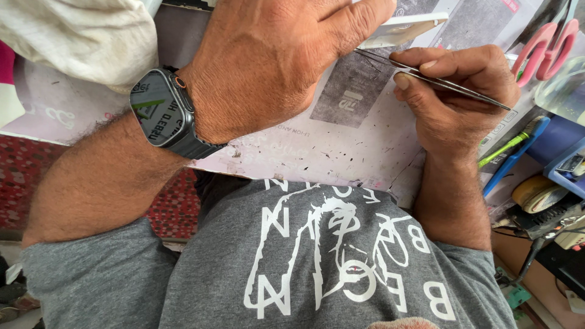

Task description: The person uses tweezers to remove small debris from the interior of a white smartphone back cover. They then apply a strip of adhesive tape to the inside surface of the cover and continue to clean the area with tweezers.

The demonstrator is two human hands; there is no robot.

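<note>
In the head view, which looks down the person's chest at an upside-down angle, the left hand lies palm-down over the work mat, its fingers curled together and pressing on a flat white phone-like device, of which only one edge and a corner show past the fingertips. A dark smartwatch sits on that wrist, just beside a crumpled white cloth at the upper left. The right hand is closed narrowly around slim metal tweezers, pinched between thumb and forefinger; the tweezers run slantwise, their fine tips reaching toward the device's edge just under the left fingers, and whether the tips touch it cannot be told. The pale, speckled mat carries a grey printed sheet under both hands. At the right edge, pink-handled scissors lie near a clear glass vessel, with a blue-handled tool and a green tool below them, well apart from the device. The person's grey printed T-shirt fills the lower part.
</note>
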